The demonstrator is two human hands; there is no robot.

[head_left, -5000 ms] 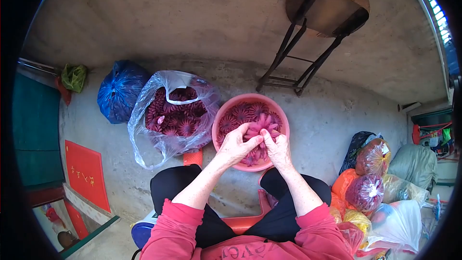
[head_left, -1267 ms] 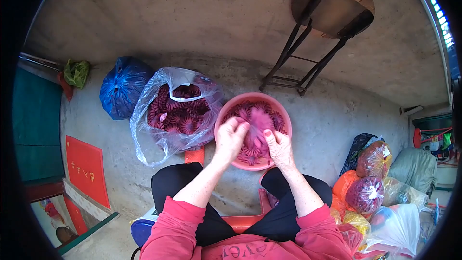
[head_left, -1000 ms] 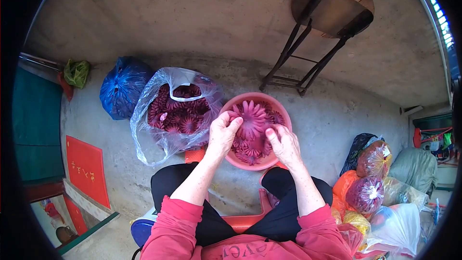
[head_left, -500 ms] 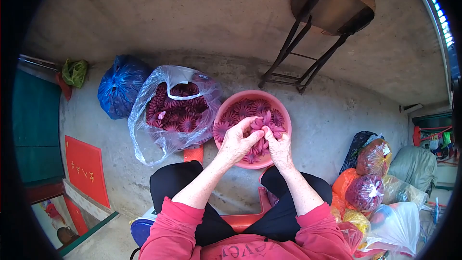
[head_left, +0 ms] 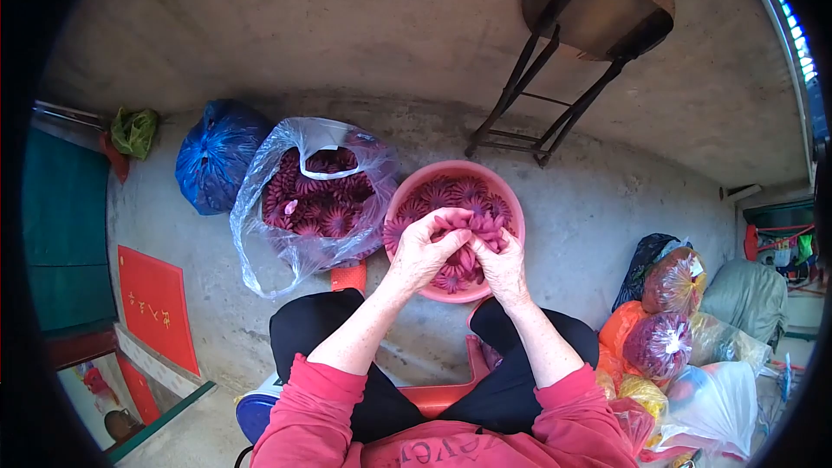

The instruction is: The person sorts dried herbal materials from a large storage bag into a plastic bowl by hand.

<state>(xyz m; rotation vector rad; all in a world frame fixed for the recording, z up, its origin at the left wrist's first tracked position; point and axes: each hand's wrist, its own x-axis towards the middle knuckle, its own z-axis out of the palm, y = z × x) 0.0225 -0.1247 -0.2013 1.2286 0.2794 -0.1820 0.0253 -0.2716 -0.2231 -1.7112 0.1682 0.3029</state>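
Over the pink basin (head_left: 517, 208), both my hands hold one dark pink flower-like piece (head_left: 485, 227) with many petals. My left hand (head_left: 423, 251) grips its left side, fingers closed round the petals. My right hand (head_left: 504, 269) pinches the right side, close to the left one. More dark red petalled pieces (head_left: 468, 189) lie in the basin beneath and around the hands. To the left, an open clear plastic bag (head_left: 251, 247) is full of similar dark red pieces (head_left: 336, 222).
A blue bag (head_left: 217, 156) stands left of the clear bag. A folding stool (head_left: 598, 9) leans on the wall. Several filled bags (head_left: 659, 347) are piled at the right. A red sheet (head_left: 158, 308) lies at the left, and a red seat (head_left: 438, 399) is beneath me.
My hands have drawn slightly in on the piece, and its petals are now bunched lower between my fingers. The upright petals seen before no longer stick up.
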